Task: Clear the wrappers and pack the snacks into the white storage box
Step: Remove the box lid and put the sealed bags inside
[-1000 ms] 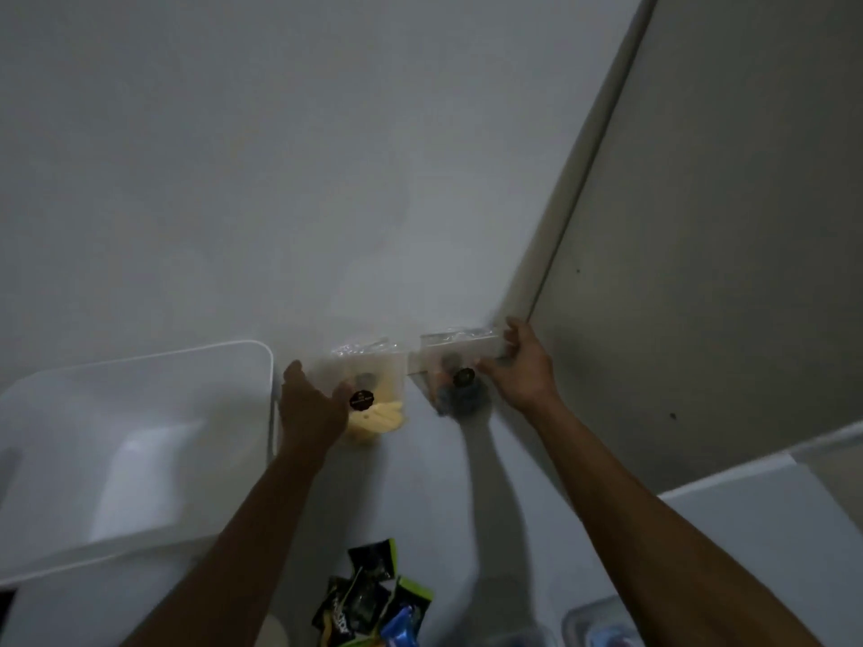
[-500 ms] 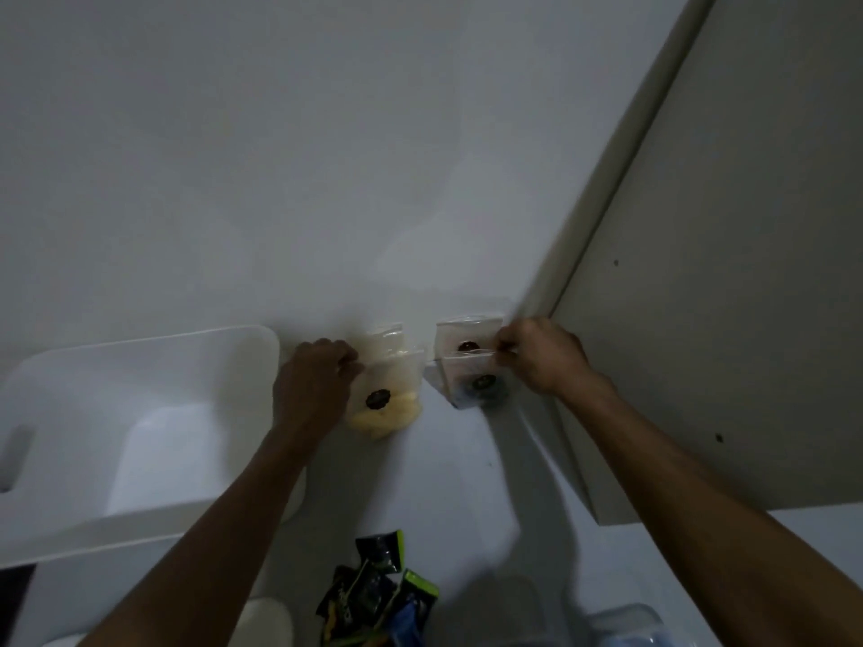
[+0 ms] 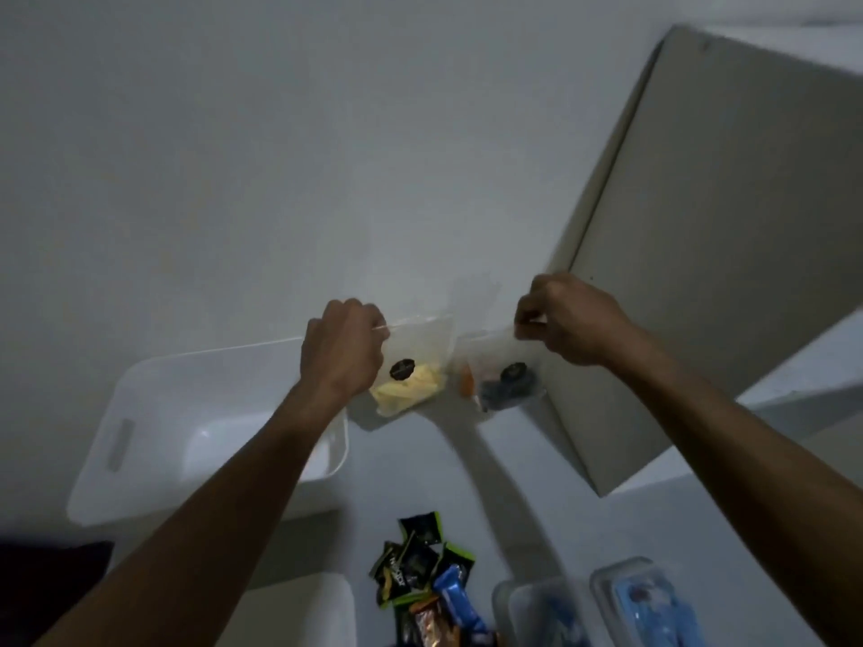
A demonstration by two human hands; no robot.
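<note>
At left of the frame we see the white storage box [image 3: 154, 413] on the tabletop [image 3: 420, 483]. At centre, our left hand [image 3: 343, 350] pinches a clear pouch of yellow snacks [image 3: 413, 366]; just right, our right hand [image 3: 567, 319] pinches a clear pouch of dark snacks [image 3: 502, 380]. Loose snack packets [image 3: 420, 572] lie at lower centre.

We cannot read the dark round label [image 3: 402, 369] on the clear bag of yellow snacks [image 3: 411, 366]; the left hand [image 3: 343, 350] hides that bag's left part. Contents of the second clear bag [image 3: 502, 375] blur into dark and orange blobs. At the table's near edge, the wrapper pile [image 3: 427, 583] and two clear containers [image 3: 602, 609] are cut off by the frame's bottom.
</note>
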